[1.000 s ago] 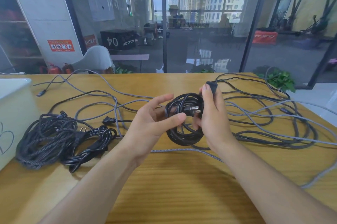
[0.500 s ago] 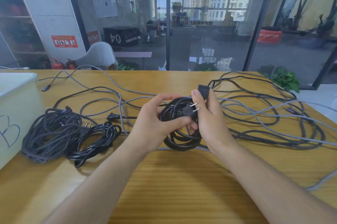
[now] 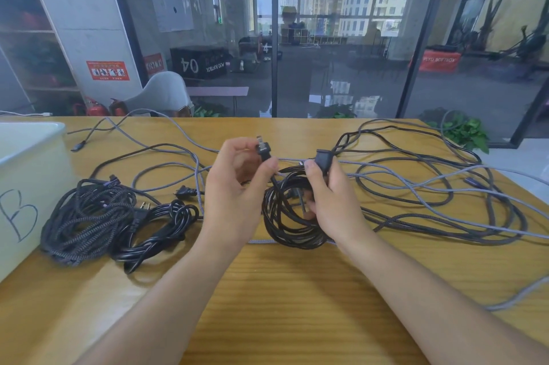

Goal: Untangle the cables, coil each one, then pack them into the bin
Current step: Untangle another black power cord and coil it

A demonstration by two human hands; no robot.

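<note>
Above the bench (image 3: 297, 305), left hand (image 3: 237, 189) fingers pinch the plug (image 3: 263, 149) at twelve o'clock of the black coil (image 3: 292, 216); right hand (image 3: 332, 198) fingers curl around the coil.

bare wooden table (image 3: 297, 305) near front — loose cables (image 3: 430, 186) sprawled right, coiled cables (image 3: 89, 216) left

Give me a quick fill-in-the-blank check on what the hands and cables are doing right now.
1. The left hand pinches the black cable's ____ end, prongs pointing up.
2. The right hand holds the black coil and, under its thumb, the cable's other ____.
3. The white bin at the table's left edge is marked with the letter ____.
4. Beside the bin, ____ finished coils lie on the table.

Missing words: plug; connector; B; two
</note>
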